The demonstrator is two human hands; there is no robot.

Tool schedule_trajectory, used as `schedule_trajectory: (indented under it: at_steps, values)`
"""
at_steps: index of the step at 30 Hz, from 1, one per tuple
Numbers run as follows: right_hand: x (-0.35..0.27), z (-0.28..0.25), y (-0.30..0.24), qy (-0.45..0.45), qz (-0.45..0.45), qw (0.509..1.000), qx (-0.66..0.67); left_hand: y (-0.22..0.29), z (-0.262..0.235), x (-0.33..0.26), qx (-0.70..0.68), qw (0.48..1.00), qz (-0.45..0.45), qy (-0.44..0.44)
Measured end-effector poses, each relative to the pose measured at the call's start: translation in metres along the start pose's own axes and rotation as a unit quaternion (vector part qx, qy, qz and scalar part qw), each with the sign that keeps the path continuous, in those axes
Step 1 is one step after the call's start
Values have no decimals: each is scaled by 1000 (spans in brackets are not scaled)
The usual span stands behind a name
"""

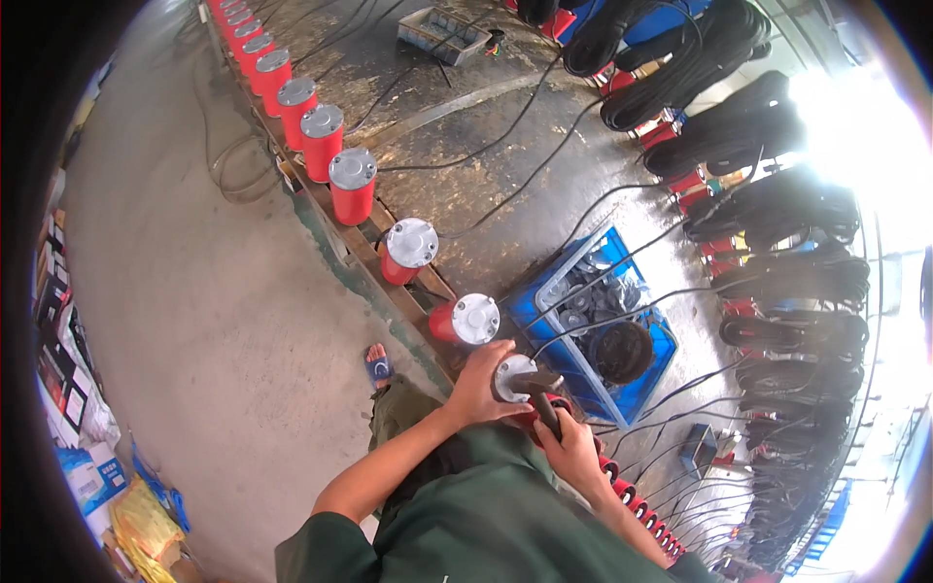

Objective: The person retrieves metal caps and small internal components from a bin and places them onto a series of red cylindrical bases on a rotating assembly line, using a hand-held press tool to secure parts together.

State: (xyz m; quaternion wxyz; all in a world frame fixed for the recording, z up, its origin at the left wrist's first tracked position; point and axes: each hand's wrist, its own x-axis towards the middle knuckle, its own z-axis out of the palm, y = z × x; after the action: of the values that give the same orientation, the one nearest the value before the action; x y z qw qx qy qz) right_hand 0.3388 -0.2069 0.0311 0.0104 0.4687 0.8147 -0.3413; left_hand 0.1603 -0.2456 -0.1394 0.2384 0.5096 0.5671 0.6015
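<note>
My left hand [474, 391] is curled round the side of a grey round metal cap [507, 377], thumb and fingers on its rim. Below that cap the body is mostly hidden by my hand and shirt. In my right hand [573, 451] is a hammer [546, 413], gripped by its dark handle, its head over the cap's right part. Whether the head touches the cap I cannot tell. Just beyond my left hand stands a red cylinder [442, 322] with a grey lid, one of several in a row.
The row of capped red cylinders [351, 202] runs along a wooden rail to the upper left. A blue crate [591, 377] of dark parts stands at right. Coiled black cables [773, 214] line the right side, with leads across the floor. A grey tray [420, 35] lies far off.
</note>
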Motion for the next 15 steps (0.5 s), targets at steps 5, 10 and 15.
schedule_trajectory:
  at_steps: [5,10,15]
  values:
    - [-21,-13,-19,79,-1,996,49,1,-1,3,-39,999,-14,-19]
    - [-9,34,23,107,2,994,-24,3,-2,7,-55,998,-19,-22]
    - [-14,-17,-19,31,17,999,19,4,-4,7,-66,997,-34,-19]
